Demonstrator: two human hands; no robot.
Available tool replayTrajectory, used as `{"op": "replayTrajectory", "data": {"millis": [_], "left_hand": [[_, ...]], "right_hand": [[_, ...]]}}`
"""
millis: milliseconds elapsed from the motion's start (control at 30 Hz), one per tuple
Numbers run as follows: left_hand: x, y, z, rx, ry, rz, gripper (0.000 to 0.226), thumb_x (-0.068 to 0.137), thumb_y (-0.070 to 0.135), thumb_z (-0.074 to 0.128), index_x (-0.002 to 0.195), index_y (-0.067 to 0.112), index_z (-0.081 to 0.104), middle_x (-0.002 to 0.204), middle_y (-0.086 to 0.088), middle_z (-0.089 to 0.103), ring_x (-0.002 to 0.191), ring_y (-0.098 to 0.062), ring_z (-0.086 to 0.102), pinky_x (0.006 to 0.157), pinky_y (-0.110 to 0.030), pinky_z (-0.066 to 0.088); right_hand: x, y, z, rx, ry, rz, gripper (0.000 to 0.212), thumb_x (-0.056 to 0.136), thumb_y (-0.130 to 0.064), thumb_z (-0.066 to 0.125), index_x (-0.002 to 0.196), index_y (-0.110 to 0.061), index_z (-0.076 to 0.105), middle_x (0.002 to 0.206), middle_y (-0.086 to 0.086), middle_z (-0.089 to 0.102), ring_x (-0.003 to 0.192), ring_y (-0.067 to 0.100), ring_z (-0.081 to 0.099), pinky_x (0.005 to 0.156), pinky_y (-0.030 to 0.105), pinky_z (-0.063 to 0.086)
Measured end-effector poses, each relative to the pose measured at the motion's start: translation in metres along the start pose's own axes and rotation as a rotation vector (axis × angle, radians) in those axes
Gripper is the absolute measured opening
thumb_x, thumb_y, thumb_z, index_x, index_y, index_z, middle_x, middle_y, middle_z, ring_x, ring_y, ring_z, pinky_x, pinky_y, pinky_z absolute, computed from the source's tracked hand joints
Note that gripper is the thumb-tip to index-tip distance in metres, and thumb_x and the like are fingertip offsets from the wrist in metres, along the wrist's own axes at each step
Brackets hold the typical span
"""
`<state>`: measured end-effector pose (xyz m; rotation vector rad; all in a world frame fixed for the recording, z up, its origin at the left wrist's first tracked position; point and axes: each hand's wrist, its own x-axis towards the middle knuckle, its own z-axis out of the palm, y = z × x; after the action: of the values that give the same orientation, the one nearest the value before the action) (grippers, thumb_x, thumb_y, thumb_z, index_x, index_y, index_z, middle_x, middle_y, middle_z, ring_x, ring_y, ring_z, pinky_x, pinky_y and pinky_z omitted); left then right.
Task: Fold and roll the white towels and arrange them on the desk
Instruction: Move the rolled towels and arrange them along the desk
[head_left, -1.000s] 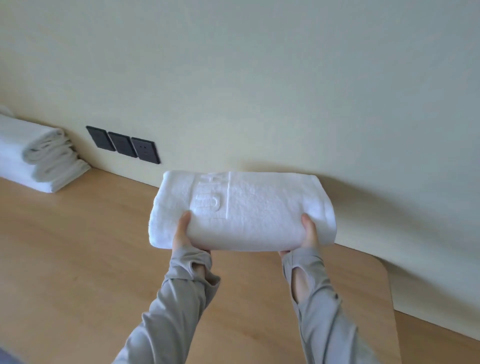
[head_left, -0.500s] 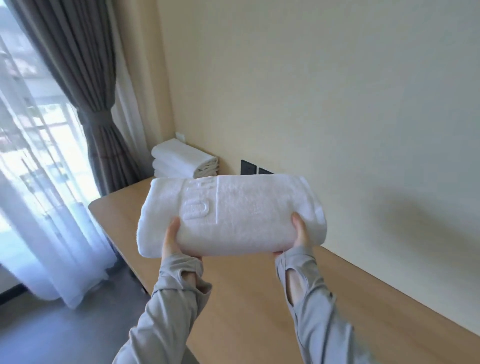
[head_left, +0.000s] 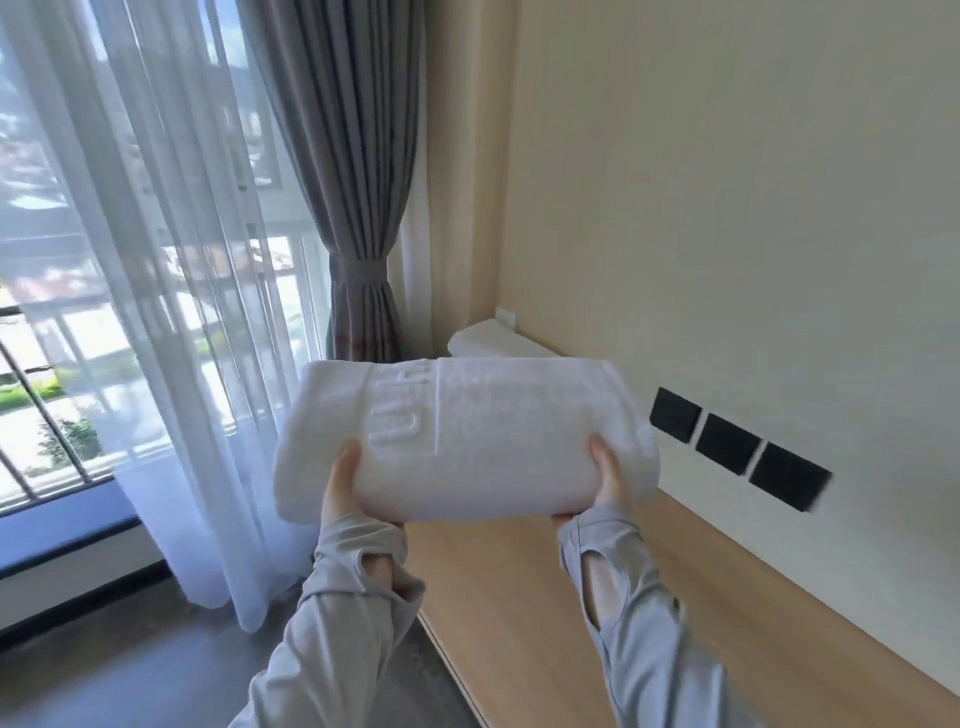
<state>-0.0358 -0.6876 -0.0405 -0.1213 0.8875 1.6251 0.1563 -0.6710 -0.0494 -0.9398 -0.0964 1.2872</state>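
We hold the folded white towel (head_left: 483, 431) in the air above the bench (head_left: 545, 649). Our left hand (head_left: 340, 486) and right hand (head_left: 609, 480) grip its two ends, thumbs on top. Other folded towels (head_left: 493, 340) lie at the bench's far corner.

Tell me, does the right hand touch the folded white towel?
Touching. The head view shows the right hand with its thumb on the near face of the white towel, fingers under its edge.

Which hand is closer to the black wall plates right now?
Right. The right hand grips the rolled towel at the end beside the black wall plates; the left hand grips the opposite end, toward the window.
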Motion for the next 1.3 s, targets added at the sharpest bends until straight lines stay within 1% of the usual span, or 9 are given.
{"op": "replayTrajectory", "data": {"millis": [100, 200, 433, 567, 667, 800, 967, 1200, 1300], "left_hand": [[0.038, 0.019, 0.009, -0.013, -0.011, 0.007, 0.034, 0.071, 0.038, 0.076, 0.091, 0.018, 0.056, 0.11, -0.003, 0.065, 0.099, -0.023, 0.062, 0.096, -0.041, 0.048], [0.083, 0.033, 0.023, -0.023, -0.012, 0.024, 0.036, 0.072, 0.037, 0.077, 0.093, 0.018, 0.055, 0.112, -0.004, 0.064, 0.103, -0.025, 0.061, 0.097, -0.043, 0.048], [0.187, 0.054, 0.082, 0.026, -0.002, 0.038, 0.032, 0.074, 0.034, 0.075, 0.094, 0.017, 0.058, 0.103, -0.003, 0.064, 0.101, -0.025, 0.061, 0.095, -0.043, 0.048], [0.235, 0.058, 0.123, 0.081, -0.009, -0.001, 0.037, 0.07, 0.035, 0.079, 0.093, 0.017, 0.056, 0.103, -0.003, 0.064, 0.093, -0.022, 0.062, 0.087, -0.041, 0.049], [0.263, 0.049, 0.154, 0.161, -0.079, -0.05, 0.041, 0.073, 0.037, 0.076, 0.103, 0.018, 0.056, 0.108, -0.004, 0.063, 0.1, -0.025, 0.06, 0.092, -0.043, 0.048], [0.293, 0.031, 0.2, 0.276, -0.157, -0.068, 0.025, 0.077, 0.036, 0.073, 0.083, 0.024, 0.052, 0.087, 0.0, 0.061, 0.081, -0.022, 0.059, 0.065, -0.037, 0.048], [0.337, 0.014, 0.254, 0.417, -0.257, -0.209, 0.034, 0.071, 0.04, 0.076, 0.079, 0.017, 0.052, 0.079, -0.003, 0.062, 0.075, -0.023, 0.061, 0.059, -0.032, 0.048], [0.435, -0.014, 0.314, 0.507, -0.42, -0.412, 0.035, 0.07, 0.039, 0.077, 0.087, 0.015, 0.059, 0.08, -0.005, 0.072, 0.083, -0.024, 0.066, 0.065, -0.032, 0.052], [0.476, -0.033, 0.331, 0.537, -0.45, -0.495, 0.044, 0.066, 0.038, 0.081, 0.098, 0.016, 0.059, 0.102, -0.007, 0.068, 0.094, -0.028, 0.065, 0.082, -0.04, 0.055]], "right_hand": [[0.026, 0.019, 0.032, 0.002, -0.006, 0.015, 0.05, 0.066, -0.038, 0.078, 0.111, -0.025, 0.061, 0.107, 0.003, 0.067, 0.094, 0.026, 0.065, 0.078, 0.045, 0.055], [0.061, 0.038, 0.062, 0.002, -0.028, 0.021, 0.058, 0.068, -0.039, 0.077, 0.121, -0.024, 0.058, 0.114, 0.005, 0.065, 0.101, 0.028, 0.063, 0.088, 0.049, 0.052], [0.15, 0.062, 0.129, 0.079, 0.078, 0.043, 0.058, 0.061, -0.035, 0.082, 0.114, -0.022, 0.06, 0.11, 0.004, 0.067, 0.099, 0.029, 0.064, 0.088, 0.051, 0.052], [0.185, 0.056, 0.151, 0.165, 0.103, 0.042, 0.038, 0.066, -0.032, 0.08, 0.097, -0.023, 0.061, 0.11, 0.005, 0.065, 0.101, 0.03, 0.063, 0.09, 0.053, 0.05], [0.206, 0.045, 0.162, 0.233, 0.12, 0.015, 0.044, 0.068, -0.032, 0.079, 0.108, -0.021, 0.062, 0.11, 0.006, 0.065, 0.101, 0.03, 0.063, 0.087, 0.05, 0.052], [0.232, 0.032, 0.169, 0.335, 0.148, -0.122, 0.05, 0.073, -0.031, 0.076, 0.119, -0.02, 0.059, 0.11, 0.007, 0.067, 0.097, 0.028, 0.065, 0.083, 0.047, 0.054], [0.27, 0.025, 0.177, 0.396, 0.164, -0.227, 0.033, 0.077, -0.035, 0.073, 0.102, -0.017, 0.064, 0.1, 0.007, 0.07, 0.093, 0.027, 0.067, 0.086, 0.047, 0.053], [0.337, 0.033, 0.209, 0.46, 0.235, -0.403, 0.024, 0.084, -0.038, 0.063, 0.096, -0.017, 0.066, 0.091, 0.005, 0.074, 0.096, 0.027, 0.065, 0.093, 0.048, 0.048], [0.362, 0.038, 0.219, 0.495, 0.313, -0.49, 0.018, 0.084, -0.036, 0.065, 0.09, -0.018, 0.067, 0.081, 0.002, 0.075, 0.091, 0.025, 0.067, 0.09, 0.048, 0.05]]}}
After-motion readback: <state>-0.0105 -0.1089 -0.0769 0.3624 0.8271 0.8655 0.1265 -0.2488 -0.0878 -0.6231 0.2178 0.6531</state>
